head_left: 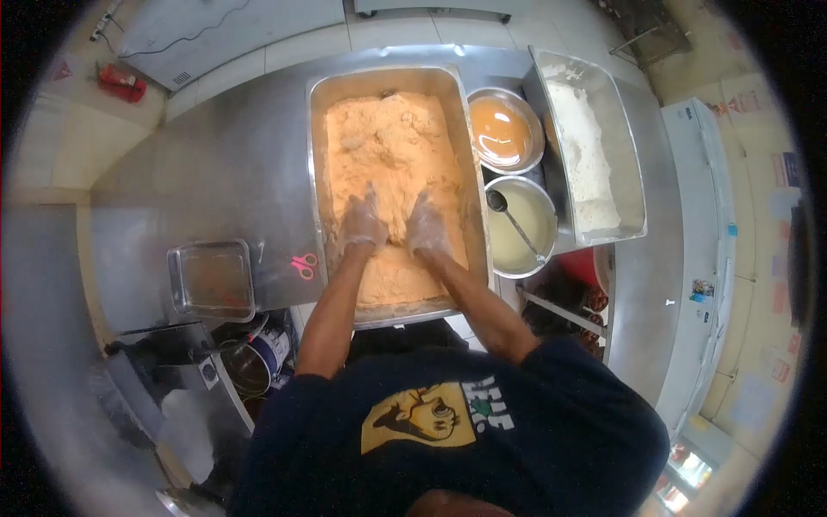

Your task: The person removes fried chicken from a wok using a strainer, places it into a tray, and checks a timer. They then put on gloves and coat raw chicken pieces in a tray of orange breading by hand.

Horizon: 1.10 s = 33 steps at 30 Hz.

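Note:
A deep metal tray (315,172) holds a thick layer of orange, powdery mix (396,129). Both of my hands wear clear plastic gloves and are in the mix near the tray's middle, a small gap between them. My left hand (364,226) rests in the mix with its fingers pointing away from me, partly covered by it. Beside it on the right, my right hand (425,228) is also partly sunk in the mix. Whether either hand grips any of the mix cannot be made out.
Right of the tray are a bowl of orange liquid (501,133), a bowl of pale liquid (517,237) with a ladle (517,226), and a bin of white powder (586,155). Pink scissors (303,265) and an empty-looking shallow pan (212,280) lie to the left.

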Motion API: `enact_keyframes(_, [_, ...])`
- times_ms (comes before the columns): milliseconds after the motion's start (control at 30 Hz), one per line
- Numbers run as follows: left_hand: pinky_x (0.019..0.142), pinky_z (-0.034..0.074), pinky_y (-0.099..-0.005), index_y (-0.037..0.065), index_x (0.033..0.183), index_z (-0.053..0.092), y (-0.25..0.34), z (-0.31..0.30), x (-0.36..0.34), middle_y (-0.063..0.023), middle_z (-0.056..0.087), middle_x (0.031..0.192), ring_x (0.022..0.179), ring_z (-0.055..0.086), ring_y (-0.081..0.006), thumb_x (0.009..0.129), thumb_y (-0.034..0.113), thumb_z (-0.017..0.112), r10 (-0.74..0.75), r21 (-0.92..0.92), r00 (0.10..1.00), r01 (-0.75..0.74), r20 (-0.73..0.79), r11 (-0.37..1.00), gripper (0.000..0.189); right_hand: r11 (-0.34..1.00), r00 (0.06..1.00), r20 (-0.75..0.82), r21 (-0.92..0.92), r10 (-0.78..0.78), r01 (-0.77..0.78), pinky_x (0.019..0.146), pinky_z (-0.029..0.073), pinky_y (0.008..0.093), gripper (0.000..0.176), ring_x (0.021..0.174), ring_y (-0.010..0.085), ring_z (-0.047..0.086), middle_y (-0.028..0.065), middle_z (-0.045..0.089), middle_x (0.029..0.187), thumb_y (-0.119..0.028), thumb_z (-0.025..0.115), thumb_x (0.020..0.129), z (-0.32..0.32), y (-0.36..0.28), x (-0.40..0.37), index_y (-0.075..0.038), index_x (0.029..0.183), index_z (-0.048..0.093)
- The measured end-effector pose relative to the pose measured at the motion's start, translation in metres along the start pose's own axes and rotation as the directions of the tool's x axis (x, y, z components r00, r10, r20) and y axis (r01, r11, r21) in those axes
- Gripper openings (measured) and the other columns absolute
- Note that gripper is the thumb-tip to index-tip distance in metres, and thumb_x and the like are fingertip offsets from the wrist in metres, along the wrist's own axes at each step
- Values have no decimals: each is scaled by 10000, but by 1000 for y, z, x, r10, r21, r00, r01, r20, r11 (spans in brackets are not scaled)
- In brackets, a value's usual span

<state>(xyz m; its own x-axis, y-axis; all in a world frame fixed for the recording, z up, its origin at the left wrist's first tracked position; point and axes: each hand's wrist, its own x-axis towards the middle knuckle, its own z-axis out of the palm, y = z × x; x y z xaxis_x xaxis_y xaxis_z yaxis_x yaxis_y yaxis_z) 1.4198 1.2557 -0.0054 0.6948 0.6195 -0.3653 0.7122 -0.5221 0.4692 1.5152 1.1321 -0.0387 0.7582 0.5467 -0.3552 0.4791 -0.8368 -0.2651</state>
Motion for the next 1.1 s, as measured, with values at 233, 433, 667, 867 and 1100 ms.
enact_keyframes(233, [927, 508, -390, 163, 1513, 286, 25, -31, -26, -248, 618, 1221, 1123, 607, -367, 782, 302, 699, -190, 57, 957, 182, 217, 982, 851, 993, 894, 446, 117, -52, 0, 969, 446, 425, 526, 984, 292, 658, 156, 679, 1068, -440, 696, 811, -146, -7, -48, -33, 1141, 649])
enact_keyframes(433, [1021, 448, -401, 17, 1537, 28, 10, 20, -55, -280, 499, 1355, 1195, 567, -353, 640, 425, 840, -288, -124, 937, 316, 198, 941, 1277, 995, 992, 88, -27, -91, 94, 971, 454, 406, 540, 1045, 315, 635, 194, 661, 1131, -484, 658, 822, -17, 3, -58, -55, 1151, 654])
enact_keyframes(667, [949, 499, -325, -59, 1494, 132, 17, -63, -51, -234, 625, 1224, 1116, 625, -315, 593, 377, 841, -256, -300, 948, 304, 189, 904, 1227, 989, 788, 610, 145, -85, -6, 956, 473, 381, 554, 1041, 349, 633, 228, 662, 1132, -514, 618, 841, -142, 4, -51, -71, 1173, 660])
enact_keyframes(867, [1067, 414, -341, -58, 1508, 74, 46, -16, -80, -266, 490, 1393, 1299, 496, -290, 555, 458, 867, -378, 422, 899, 261, 222, 868, 1343, 971, 976, 180, -180, -126, 159, 957, 475, 428, 770, 1122, 316, 613, 276, 639, 1141, -548, 729, 746, -48, 24, -121, 8, 1259, 585])
enact_keyframes(1100, [1105, 373, -344, -53, 1511, -56, -7, -4, -60, -276, 403, 1466, 1343, 450, -266, 541, 525, 882, -4, -583, 913, 263, 407, 769, 1468, 713, 874, 448, 674, -186, -194, 960, 481, 403, 882, 1088, 289, 605, 244, 631, 1169, -429, 850, 683, -72, 34, -80, 29, 1346, 491])
